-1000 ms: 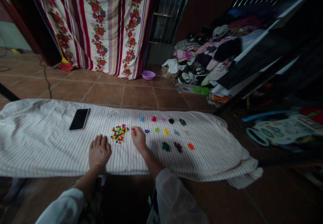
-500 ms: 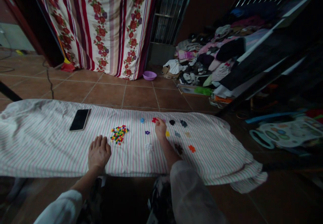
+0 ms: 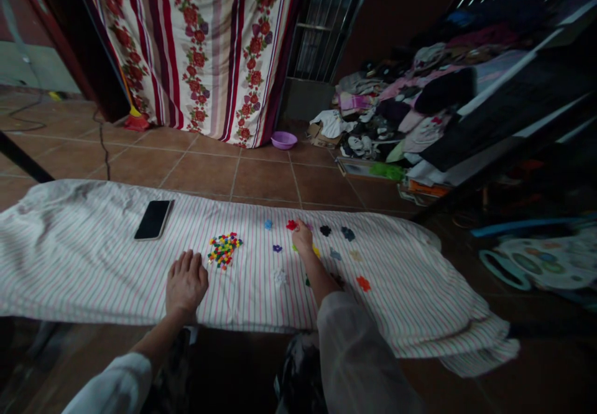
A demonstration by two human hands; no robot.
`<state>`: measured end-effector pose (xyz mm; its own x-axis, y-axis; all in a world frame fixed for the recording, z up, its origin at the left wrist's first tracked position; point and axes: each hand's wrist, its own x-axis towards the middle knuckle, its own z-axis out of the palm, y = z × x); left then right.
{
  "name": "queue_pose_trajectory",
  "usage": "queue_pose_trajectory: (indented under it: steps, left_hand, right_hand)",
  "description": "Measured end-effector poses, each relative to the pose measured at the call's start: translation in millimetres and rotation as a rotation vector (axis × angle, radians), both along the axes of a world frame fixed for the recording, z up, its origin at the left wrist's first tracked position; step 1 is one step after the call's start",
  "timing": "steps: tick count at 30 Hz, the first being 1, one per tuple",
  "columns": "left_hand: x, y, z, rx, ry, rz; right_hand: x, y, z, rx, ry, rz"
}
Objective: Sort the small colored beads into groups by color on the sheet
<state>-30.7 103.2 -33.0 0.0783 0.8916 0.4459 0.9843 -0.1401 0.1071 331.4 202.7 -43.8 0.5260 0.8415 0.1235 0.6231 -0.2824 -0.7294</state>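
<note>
My left hand [image 3: 187, 283] lies flat on the striped cloth [image 3: 116, 277], fingers stretched out and nothing in it. To its right is a mixed pile of tiny coloured pieces [image 3: 224, 250]. My right hand [image 3: 303, 238] is bent in a pinch beside a small red cluster [image 3: 291, 225]; what its fingertips hold, if anything, is too small to make out. Around it lie single-colour clusters: light blue [image 3: 268, 224], purple [image 3: 277, 248], white [image 3: 280, 277], black [image 3: 325, 230], dark grey-blue [image 3: 347, 234], grey [image 3: 335, 254], beige [image 3: 356, 256] and orange [image 3: 363, 283]. My right hand and forearm partly cover yellow, green and brown ones.
A phone [image 3: 153, 220] rests on the cloth at left. Beyond, on the tiled floor [image 3: 205, 165], are a purple basin [image 3: 284, 140], a red broom [image 3: 137, 120] and a heap of clothes [image 3: 396, 103]. A flowered curtain [image 3: 214, 53] hangs behind.
The view has shifted slightly, so most things appear a little further right. My right fingertips have drawn back a little from the red cluster, and some green shows near that arm. My left hand stays flat.
</note>
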Motion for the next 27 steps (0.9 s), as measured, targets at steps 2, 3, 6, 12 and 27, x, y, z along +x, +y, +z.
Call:
queue_pose_trajectory:
  steps: [2,3,6,12,27]
  left_hand:
    - [0.2,0.0,0.4,0.003,0.01,0.008]
    - [0.2,0.0,0.4,0.005,0.013,0.01]
    - [0.1,-0.1,-0.3,0.013,0.0,0.008]
    - [-0.8,0.5,-3.1,-0.01,-0.097,-0.017]
    - [1.6,-0.6,1.8,-0.052,-0.071,0.012]
  right_hand:
    - [0.8,-0.2,-1.1,0.001,0.036,0.01]
    - [1.3,-0.2,-1.6,0.006,0.055,0.013]
    - [2.4,0.2,-3.6,0.038,0.114,0.028]
    - [2.4,1.9,-8.8,0.092,0.147,0.025]
    - [-52.6,-21.7,26.3,0.207,-0.065,0.214]
